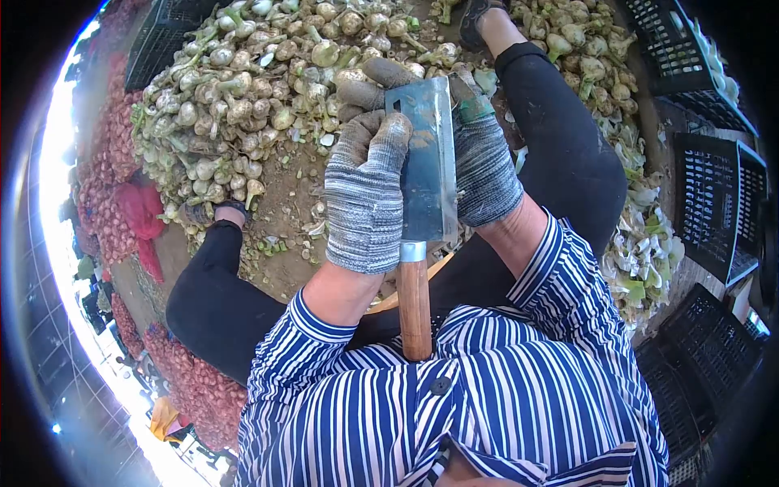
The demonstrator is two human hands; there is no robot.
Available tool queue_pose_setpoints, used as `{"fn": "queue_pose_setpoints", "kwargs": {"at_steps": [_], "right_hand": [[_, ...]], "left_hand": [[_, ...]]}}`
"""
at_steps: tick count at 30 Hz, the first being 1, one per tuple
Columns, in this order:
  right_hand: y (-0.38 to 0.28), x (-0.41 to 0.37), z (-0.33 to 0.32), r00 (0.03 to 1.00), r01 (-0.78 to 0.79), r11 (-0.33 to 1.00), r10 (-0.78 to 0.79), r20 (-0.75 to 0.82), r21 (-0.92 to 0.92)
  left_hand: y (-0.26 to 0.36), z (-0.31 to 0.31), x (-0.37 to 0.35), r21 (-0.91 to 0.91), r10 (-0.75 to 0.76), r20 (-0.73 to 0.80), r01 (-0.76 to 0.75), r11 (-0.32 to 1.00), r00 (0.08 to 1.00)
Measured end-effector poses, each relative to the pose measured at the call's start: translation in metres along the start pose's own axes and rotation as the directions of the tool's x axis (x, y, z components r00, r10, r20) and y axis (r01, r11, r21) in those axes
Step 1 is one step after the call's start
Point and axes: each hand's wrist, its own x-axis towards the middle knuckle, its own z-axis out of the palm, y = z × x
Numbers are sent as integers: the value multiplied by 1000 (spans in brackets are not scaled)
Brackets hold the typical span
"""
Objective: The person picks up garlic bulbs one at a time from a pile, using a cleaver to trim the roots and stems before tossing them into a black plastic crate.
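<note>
A cleaver (426,174) stands upright in front of my body, with its broad steel blade up and its wooden handle (415,312) down against my striped shirt. My left hand (367,170), in a grey knitted glove with soiled fingers, is closed at the blade's left side, thumb against the steel. At the right side, my right hand (484,162) is gloved the same way, with a green patch near the fingers. It is closed round the blade's far edge, and the blade hides most of its fingers. Beyond both hands lies a heap of pale, onion-like bulbs (235,97) with cut stems.
More bulbs (588,53) lie beyond my right leg. Peelings and leaf scraps (641,252) are piled beside it. Black plastic crates (710,203) line the right side, and another crate (166,36) stands upper left. Reddish filled net sacks (191,381) lie on the left.
</note>
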Motion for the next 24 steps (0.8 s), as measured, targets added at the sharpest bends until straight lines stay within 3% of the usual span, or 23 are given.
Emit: {"fn": "queue_pose_setpoints", "kwargs": {"at_steps": [14,17,20,24], "right_hand": [[2,4,-14,997,1,1000,1,77,-25],[4,5,-6,998,49,972,-55,-17,-229],[6,4,-5,998,39,965,-48,-30,-260],[3,2,-9,997,-7,977,23,71,-213]], "left_hand": [[3,0,-1,10,-32,-17,32,999,999],[2,0,-1,2,-43,-23,43,999,999],[0,-2,-2,-16,-16,-17,15,1000,1000],[-2,-5,-3,-59,-36,-22,35,998,999]]}}
